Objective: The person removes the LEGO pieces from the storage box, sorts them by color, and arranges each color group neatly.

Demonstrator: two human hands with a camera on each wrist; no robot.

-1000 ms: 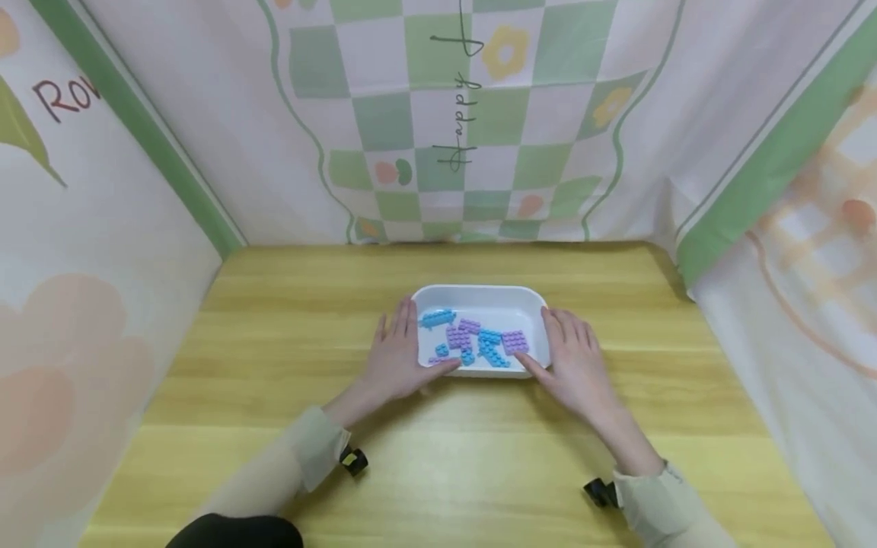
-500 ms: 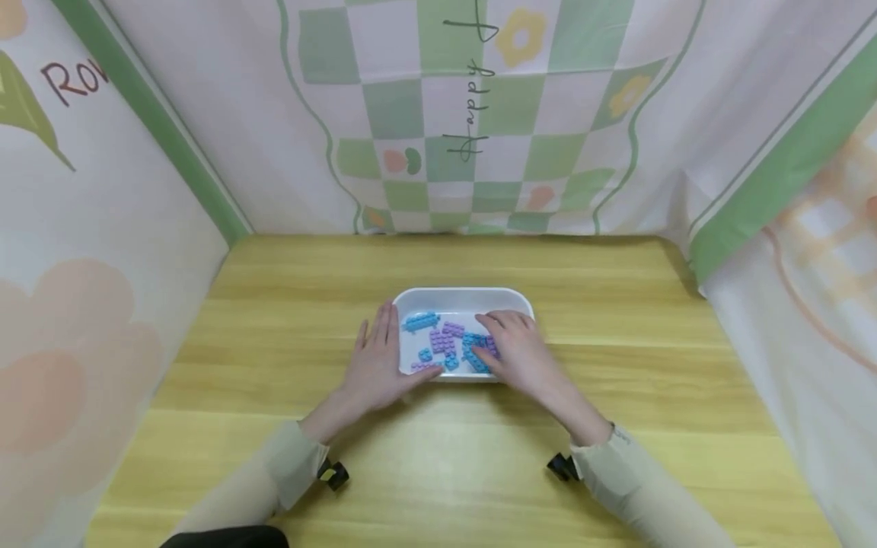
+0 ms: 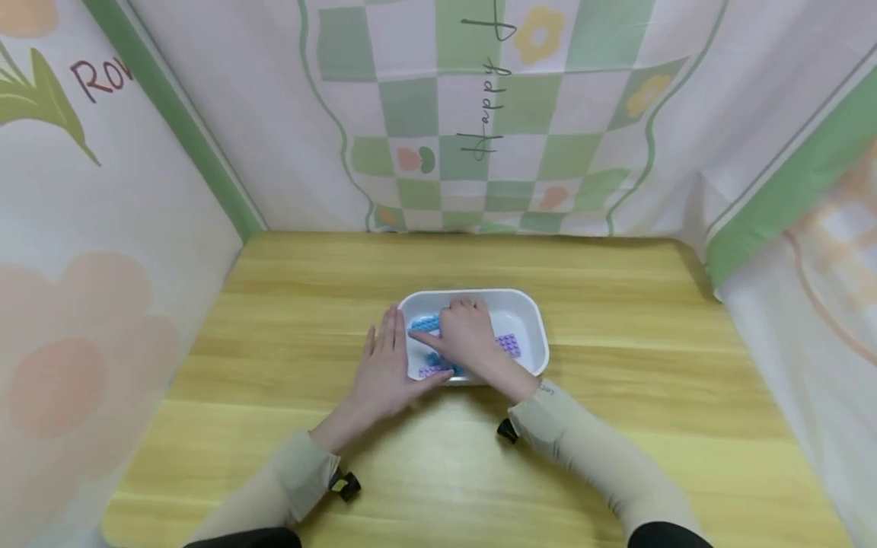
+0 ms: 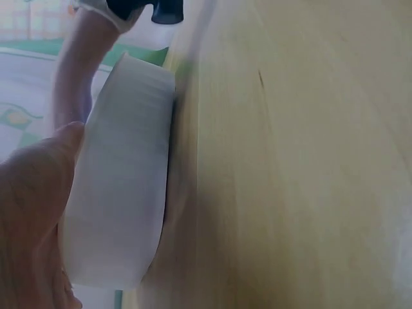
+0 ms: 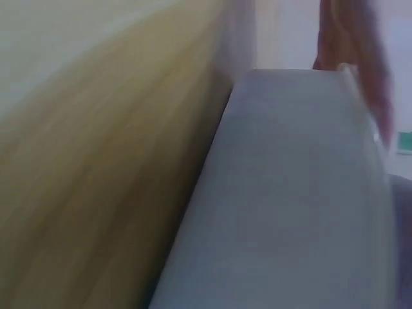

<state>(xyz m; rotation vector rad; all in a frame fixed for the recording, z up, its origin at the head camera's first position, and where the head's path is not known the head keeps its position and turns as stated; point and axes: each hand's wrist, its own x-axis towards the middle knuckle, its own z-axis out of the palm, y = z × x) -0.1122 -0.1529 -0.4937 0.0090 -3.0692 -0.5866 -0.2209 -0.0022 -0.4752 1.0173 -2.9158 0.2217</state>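
Observation:
A white rectangular tray (image 3: 530, 316) with rounded corners holds blue and purple building bricks. My left hand (image 3: 387, 377) rests along its left end, fingers straight, thumb reaching over the front rim. In the left wrist view, that thumb lies at the rim of the tray's outer wall (image 4: 125, 174). My right hand (image 3: 468, 335) is inside the tray over the bricks, thumb stretched left, other fingers bent downward; I cannot tell whether it grips anything. A blue brick (image 3: 425, 324) shows beside that thumb, and a purple brick (image 3: 508, 345) lies right of the hand. Other bricks are partly hidden underneath.
The tray stands on a wood-grain table (image 3: 617, 320). Behind it hangs a green-and-white checked cloth (image 3: 466, 160), with printed cloths on both sides. A small black wrist camera (image 3: 508, 431) sits under the right sleeve, another camera (image 3: 346, 485) under the left.
My right hand has left the tray's right end and moved leftward over the bricks, uncovering the purple brick on the right. My left hand stays at the left end.

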